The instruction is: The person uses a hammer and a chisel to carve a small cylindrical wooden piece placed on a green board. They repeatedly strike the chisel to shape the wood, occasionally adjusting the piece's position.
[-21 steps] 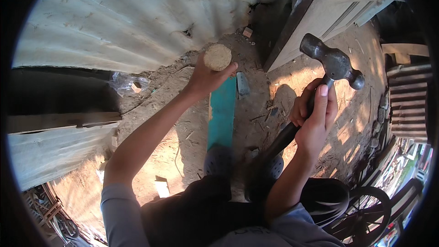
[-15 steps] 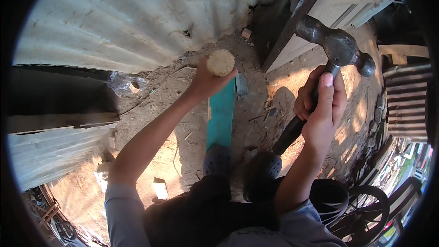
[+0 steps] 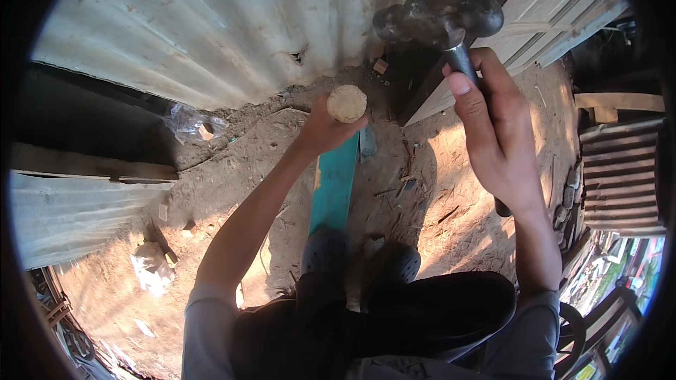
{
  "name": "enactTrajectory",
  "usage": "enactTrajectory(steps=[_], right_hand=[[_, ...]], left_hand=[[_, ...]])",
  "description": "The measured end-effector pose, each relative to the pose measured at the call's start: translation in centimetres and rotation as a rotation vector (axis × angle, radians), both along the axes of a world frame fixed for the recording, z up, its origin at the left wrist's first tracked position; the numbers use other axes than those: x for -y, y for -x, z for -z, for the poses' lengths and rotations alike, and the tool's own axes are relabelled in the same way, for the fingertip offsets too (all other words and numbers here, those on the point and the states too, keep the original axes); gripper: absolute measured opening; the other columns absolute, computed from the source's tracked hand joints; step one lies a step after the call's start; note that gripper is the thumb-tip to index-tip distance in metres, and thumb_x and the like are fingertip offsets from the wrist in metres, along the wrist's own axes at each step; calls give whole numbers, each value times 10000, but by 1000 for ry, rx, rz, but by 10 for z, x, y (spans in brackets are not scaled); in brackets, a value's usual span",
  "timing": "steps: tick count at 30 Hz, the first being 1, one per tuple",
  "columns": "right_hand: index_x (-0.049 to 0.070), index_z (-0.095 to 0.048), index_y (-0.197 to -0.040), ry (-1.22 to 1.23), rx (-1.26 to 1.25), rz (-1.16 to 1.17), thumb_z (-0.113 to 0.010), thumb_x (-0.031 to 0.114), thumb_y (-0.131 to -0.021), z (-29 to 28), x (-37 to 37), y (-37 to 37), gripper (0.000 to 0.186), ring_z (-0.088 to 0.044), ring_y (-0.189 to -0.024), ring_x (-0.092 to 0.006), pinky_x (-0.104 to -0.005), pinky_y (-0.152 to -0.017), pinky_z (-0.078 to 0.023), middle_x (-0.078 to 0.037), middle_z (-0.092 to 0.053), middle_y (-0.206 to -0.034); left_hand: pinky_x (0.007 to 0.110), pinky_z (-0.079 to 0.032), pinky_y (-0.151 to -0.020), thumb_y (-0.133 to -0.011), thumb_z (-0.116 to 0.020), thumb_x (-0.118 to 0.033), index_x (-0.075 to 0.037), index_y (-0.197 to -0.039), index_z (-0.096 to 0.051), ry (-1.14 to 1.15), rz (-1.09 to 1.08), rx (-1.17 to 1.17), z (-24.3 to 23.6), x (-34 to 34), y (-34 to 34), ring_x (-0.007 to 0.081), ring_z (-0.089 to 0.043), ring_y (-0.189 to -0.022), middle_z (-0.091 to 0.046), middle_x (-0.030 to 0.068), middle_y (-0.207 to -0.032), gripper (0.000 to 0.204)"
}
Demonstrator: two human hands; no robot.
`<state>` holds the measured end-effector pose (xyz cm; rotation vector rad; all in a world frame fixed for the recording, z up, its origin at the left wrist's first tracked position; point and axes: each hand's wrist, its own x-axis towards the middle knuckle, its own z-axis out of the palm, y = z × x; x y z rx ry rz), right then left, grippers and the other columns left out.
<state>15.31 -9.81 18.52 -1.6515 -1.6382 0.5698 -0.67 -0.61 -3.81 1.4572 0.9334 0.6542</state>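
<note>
My left hand (image 3: 320, 130) is closed around a round wooden piece (image 3: 347, 104), its pale, rough end facing up; the hand and wood hide its lower part. Below it a narrow teal board (image 3: 334, 186) lies on the dirt, with my left clog (image 3: 324, 250) on its near end. My right hand (image 3: 503, 137) grips the dark handle of a ball-peen hammer (image 3: 442, 20), raised up and to the right of the wood. The hammer's metal head is apart from the wood.
Corrugated metal sheeting (image 3: 211, 21) stands at the far side. A panelled door (image 3: 542, 14) leans at the far right, beside ribbed metal sheets (image 3: 620, 176). Crumpled clear plastic (image 3: 193, 123) lies on the left, and my right clog (image 3: 398, 264) rests on the dirt ground (image 3: 458, 197).
My right hand has swung the hammer upward, its head moving left and away, its handle tilting the other way. My left hand stays on the wood, shifted slightly in view.
</note>
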Motion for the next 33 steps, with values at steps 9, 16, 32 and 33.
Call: enactTrajectory(steps=[9,16,32,33], right_hand=[[12,-462,-913,-45,94,-48,-466,209,-993,26,-2,-2,212,-390,-433,-125,-314,-419,-306,-69,-391,-551],[43,-440,-984,-301,15,81,-426,254,-1006,50,2,-9,213,-344,-450,-68,-222,-432,-288,23,-362,-559],[-7,-424,-986,230,202,-36,-467,206,-972,77,-3,-9,219,-536,-694,-524,-482,-537,-414,-290,-565,-684],[-5,-428,-993,226,206,-26,-465,207,-975,70,-4,-9,216,-552,-666,-496,-468,-534,-417,-273,-568,-672]], left_hand=[[345,-513,-789,-743,-730,-153,0,-1048,-594,-93,56,-25,-7,3,-6,193,-649,-906,-668,101,-938,368],[332,-508,-783,-744,-726,-150,-11,-1021,-602,-129,24,-6,-9,12,-22,184,-645,-891,-663,96,-936,333],[337,-516,-699,-729,-698,-101,-1,-896,-627,-162,-14,144,-24,5,-27,183,-660,-785,-679,89,-825,207],[334,-515,-702,-731,-698,-100,0,-903,-628,-189,-28,133,-24,3,-25,181,-661,-792,-680,90,-833,211]])
